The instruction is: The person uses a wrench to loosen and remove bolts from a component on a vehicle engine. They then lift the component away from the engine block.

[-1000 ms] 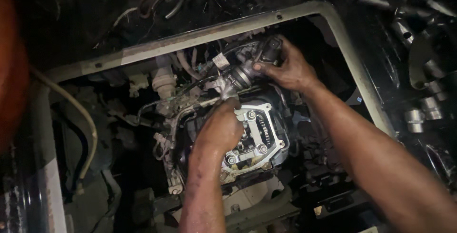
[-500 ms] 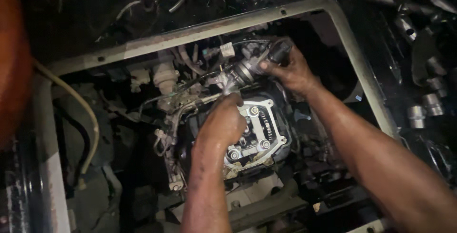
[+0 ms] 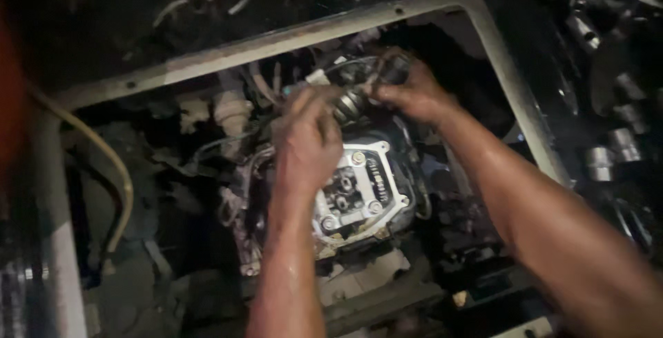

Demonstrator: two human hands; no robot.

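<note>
Inside a grey metal frame (image 3: 311, 34) sits a small engine with an open silver cylinder head (image 3: 359, 193). Just behind the head lies a dark cylindrical part, a carburettor with a ribbed rubber sleeve (image 3: 352, 103). My right hand (image 3: 414, 93) grips its far end. My left hand (image 3: 307, 141) reaches up over the cylinder head, its fingers at the near end of the same part by a white connector (image 3: 318, 77). How firmly the left fingers hold it is blurred.
A tan hose (image 3: 114, 172) curves down the left side of the bay. Several loose sockets and metal tools (image 3: 611, 145) lie outside the frame at the right. Wires and cables crowd the space behind the engine. An orange blur fills the far left edge.
My left hand has lifted off the cylinder head and moved up to the carburettor, uncovering the head. My right hand has stayed on the carburettor's far end.
</note>
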